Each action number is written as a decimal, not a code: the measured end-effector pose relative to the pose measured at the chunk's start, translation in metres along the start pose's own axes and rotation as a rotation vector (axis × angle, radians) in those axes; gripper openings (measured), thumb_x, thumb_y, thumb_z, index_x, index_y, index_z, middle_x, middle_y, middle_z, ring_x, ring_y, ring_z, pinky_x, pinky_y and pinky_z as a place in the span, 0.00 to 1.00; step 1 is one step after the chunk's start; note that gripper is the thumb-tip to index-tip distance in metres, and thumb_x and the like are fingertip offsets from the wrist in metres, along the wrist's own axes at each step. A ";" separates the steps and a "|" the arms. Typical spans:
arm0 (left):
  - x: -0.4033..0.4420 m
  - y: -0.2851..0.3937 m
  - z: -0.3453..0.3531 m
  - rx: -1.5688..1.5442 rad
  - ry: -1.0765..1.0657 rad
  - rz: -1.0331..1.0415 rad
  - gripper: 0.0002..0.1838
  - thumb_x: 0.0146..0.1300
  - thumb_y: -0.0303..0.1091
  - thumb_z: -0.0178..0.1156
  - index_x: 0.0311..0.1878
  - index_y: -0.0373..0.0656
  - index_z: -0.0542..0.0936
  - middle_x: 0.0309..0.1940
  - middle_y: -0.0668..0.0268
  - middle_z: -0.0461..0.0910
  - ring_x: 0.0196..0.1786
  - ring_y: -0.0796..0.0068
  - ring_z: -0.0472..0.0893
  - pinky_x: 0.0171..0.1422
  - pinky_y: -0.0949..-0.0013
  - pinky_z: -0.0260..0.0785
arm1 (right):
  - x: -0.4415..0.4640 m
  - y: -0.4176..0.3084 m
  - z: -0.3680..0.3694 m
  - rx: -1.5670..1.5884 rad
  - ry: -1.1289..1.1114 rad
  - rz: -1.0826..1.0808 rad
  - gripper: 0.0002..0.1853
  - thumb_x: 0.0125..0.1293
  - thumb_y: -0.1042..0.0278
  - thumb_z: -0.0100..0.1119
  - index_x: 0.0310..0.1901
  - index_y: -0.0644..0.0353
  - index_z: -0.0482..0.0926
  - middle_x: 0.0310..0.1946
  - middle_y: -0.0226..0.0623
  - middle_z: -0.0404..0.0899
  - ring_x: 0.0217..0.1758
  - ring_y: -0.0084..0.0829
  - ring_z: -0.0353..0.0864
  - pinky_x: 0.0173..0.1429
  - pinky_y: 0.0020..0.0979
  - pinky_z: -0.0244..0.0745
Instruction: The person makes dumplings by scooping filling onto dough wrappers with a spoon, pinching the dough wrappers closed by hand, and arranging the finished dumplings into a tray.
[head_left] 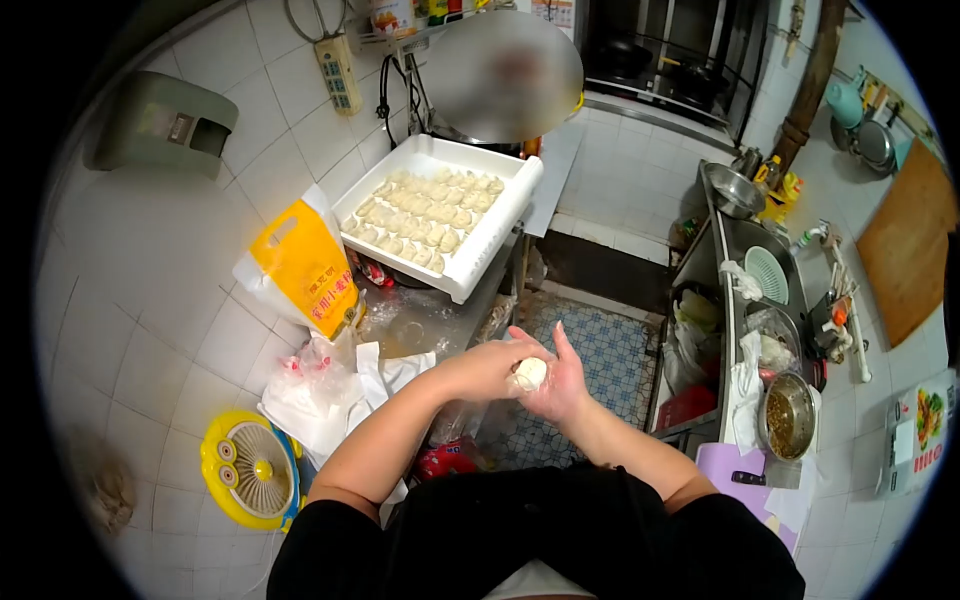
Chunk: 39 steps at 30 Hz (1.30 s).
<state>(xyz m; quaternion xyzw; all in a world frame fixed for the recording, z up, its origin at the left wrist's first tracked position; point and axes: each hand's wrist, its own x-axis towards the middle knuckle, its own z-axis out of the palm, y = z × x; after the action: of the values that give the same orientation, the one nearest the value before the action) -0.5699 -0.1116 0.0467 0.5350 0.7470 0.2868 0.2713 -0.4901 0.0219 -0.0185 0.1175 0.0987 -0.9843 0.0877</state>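
Observation:
A small round white dough piece [531, 374] is between my two hands in the middle of the view. My left hand [490, 369] curls against it from the left, its fingertips partly hidden behind the dough. My right hand [560, 388] cradles it at the palm, thumb and fingers pointing up and away. Beyond my hands, a white tray [480, 262] holds rows of pale dumplings [425, 215]. A yellow and white flour bag [305, 265] stands left of the tray.
Bunched plastic and white cloth [315, 400] lie on the left counter near a yellow fan [255, 468]. At right are a sink with a green colander [766, 275], a metal bowl of filling [788, 415] and a knife [748, 479] on a purple board [725, 463].

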 end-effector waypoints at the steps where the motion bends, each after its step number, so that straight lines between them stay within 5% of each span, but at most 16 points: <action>1: 0.002 -0.006 -0.010 -0.081 0.022 -0.034 0.30 0.51 0.22 0.62 0.61 0.45 0.73 0.54 0.57 0.77 0.56 0.61 0.77 0.60 0.63 0.69 | 0.014 -0.004 0.004 -0.013 0.015 0.001 0.37 0.70 0.33 0.36 0.64 0.61 0.64 0.58 0.51 0.71 0.61 0.48 0.72 0.66 0.49 0.66; 5: 0.015 -0.060 -0.036 -0.903 0.173 -0.055 0.27 0.56 0.18 0.59 0.61 0.41 0.71 0.50 0.65 0.77 0.52 0.75 0.78 0.56 0.69 0.71 | 0.068 -0.023 0.030 -0.109 -0.003 -0.017 0.34 0.72 0.38 0.36 0.64 0.62 0.61 0.55 0.49 0.72 0.58 0.46 0.74 0.63 0.43 0.68; 12: 0.051 -0.125 -0.123 -1.389 0.464 -0.098 0.30 0.59 0.16 0.57 0.65 0.43 0.65 0.50 0.61 0.77 0.50 0.69 0.80 0.58 0.64 0.74 | 0.164 -0.095 0.057 -0.204 -0.053 0.032 0.29 0.72 0.46 0.44 0.61 0.63 0.64 0.52 0.43 0.73 0.55 0.38 0.73 0.64 0.37 0.65; 14: 0.072 -0.147 -0.164 -1.268 0.558 -0.107 0.29 0.59 0.16 0.58 0.64 0.42 0.66 0.46 0.61 0.78 0.48 0.70 0.81 0.52 0.70 0.77 | 0.193 -0.129 0.062 -0.266 -0.017 0.001 0.27 0.72 0.47 0.44 0.60 0.62 0.66 0.50 0.42 0.75 0.53 0.38 0.75 0.63 0.38 0.68; 18: 0.122 -0.211 -0.254 -0.416 0.662 -0.465 0.26 0.56 0.21 0.64 0.59 0.44 0.72 0.41 0.67 0.78 0.41 0.78 0.78 0.47 0.75 0.72 | 0.239 -0.187 0.062 -0.317 -0.076 -0.013 0.20 0.72 0.56 0.47 0.56 0.63 0.70 0.48 0.41 0.74 0.54 0.36 0.73 0.64 0.36 0.65; 19: 0.134 -0.259 -0.268 -0.305 0.688 -0.378 0.26 0.54 0.24 0.65 0.57 0.44 0.73 0.39 0.67 0.78 0.39 0.75 0.76 0.46 0.73 0.69 | 0.245 -0.198 0.069 -0.356 -0.038 -0.006 0.19 0.72 0.57 0.47 0.55 0.64 0.70 0.48 0.40 0.74 0.53 0.35 0.73 0.64 0.36 0.66; 22: 0.174 -0.288 -0.310 0.242 0.613 -0.552 0.25 0.51 0.24 0.64 0.55 0.45 0.74 0.40 0.62 0.77 0.42 0.66 0.77 0.49 0.68 0.70 | 0.277 -0.223 0.058 -0.381 -0.096 0.027 0.18 0.72 0.58 0.48 0.54 0.65 0.70 0.47 0.39 0.74 0.53 0.33 0.73 0.62 0.35 0.67; 28: 0.215 -0.365 -0.340 0.459 0.348 -0.485 0.22 0.49 0.22 0.59 0.51 0.45 0.74 0.44 0.54 0.75 0.49 0.53 0.75 0.54 0.59 0.68 | 0.305 -0.247 0.057 -0.509 -0.120 0.078 0.16 0.72 0.60 0.47 0.52 0.63 0.72 0.45 0.38 0.77 0.49 0.31 0.75 0.58 0.34 0.68; 39: 0.226 -0.379 -0.344 0.462 0.166 -0.491 0.20 0.50 0.22 0.58 0.50 0.44 0.73 0.46 0.54 0.75 0.52 0.52 0.74 0.57 0.58 0.67 | 0.318 -0.260 0.054 -0.511 -0.121 0.134 0.15 0.72 0.61 0.49 0.51 0.64 0.73 0.45 0.37 0.77 0.48 0.30 0.76 0.57 0.33 0.69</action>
<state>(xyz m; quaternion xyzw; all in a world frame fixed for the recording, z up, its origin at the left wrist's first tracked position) -1.1223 -0.0425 -0.0108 0.3614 0.9181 0.0786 0.1424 -0.8568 0.2141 -0.0009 0.0389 0.3306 -0.9246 0.1852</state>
